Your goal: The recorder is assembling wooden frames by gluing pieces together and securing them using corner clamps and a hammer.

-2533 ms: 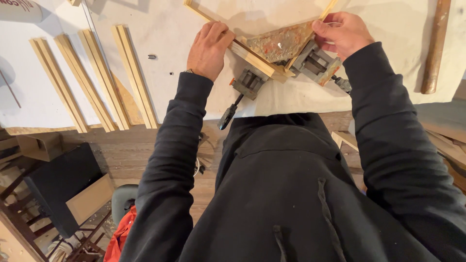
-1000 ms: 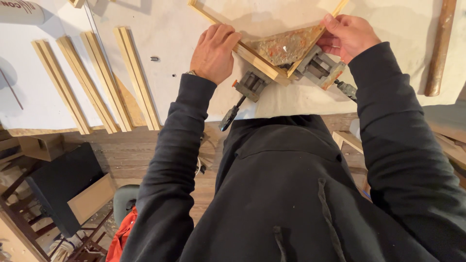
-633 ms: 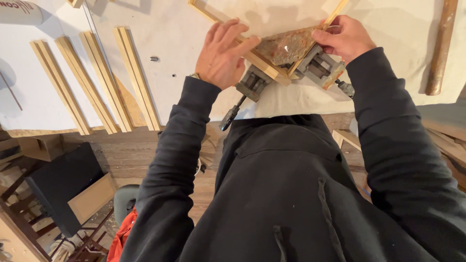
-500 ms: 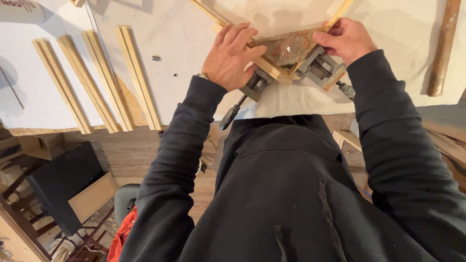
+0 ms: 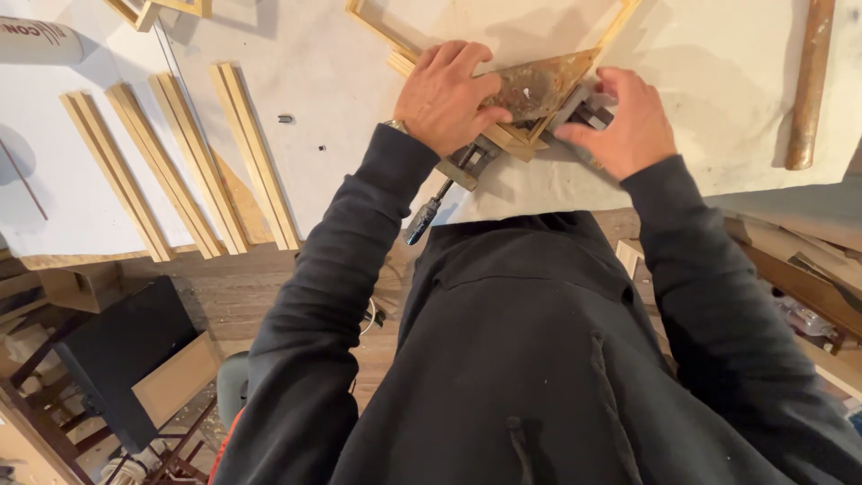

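A wooden picture frame (image 5: 382, 31) lies on the white bench top, its near corner set in a metal corner clamp (image 5: 539, 94). My left hand (image 5: 449, 94) lies over the frame's left strip at that corner, fingers curled down onto the wood and the clamp's stained triangular plate. My right hand (image 5: 633, 135) grips the clamp's right jaw (image 5: 588, 112) with fingers and thumb. The clamp's dark screw handle (image 5: 422, 220) sticks out toward me over the bench edge, below my left wrist.
Several loose moulding strips (image 5: 180, 162) lie in a row at the left of the bench. A brown wooden handle (image 5: 808, 81) lies at the right. A small screw (image 5: 285, 119) sits between strips and frame. A black box (image 5: 117, 359) stands on the floor.
My left hand has slid right from the frame's left strip onto the clamped corner. My right hand has shifted down onto the clamp's right jaw.
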